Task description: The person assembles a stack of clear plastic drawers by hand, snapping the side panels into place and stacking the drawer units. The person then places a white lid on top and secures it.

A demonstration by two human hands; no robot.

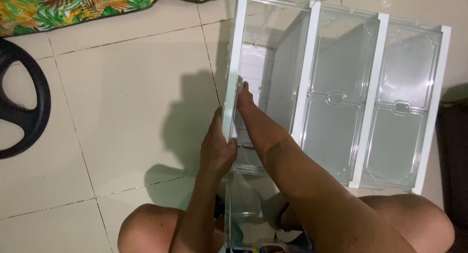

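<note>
a pale tiled floor (122,87) fills the view, with a leafy patterned cloth (73,6) at the top edge and a black ring-shaped object (24,116) at the left. a white-framed drawer unit (312,77) with clear plastic drawers lies on its back by the person's knees. the left hand (217,148) is curled around the frame's white side edge, steadying it. the right hand (243,94) reaches inside the open bay, fingers pressed to the inner wall; its grip can't be told. a clear drawer (248,209) sits partly out below, seemingly mid-fitting; seating it likely calls for keeping it square to the bay.
</note>
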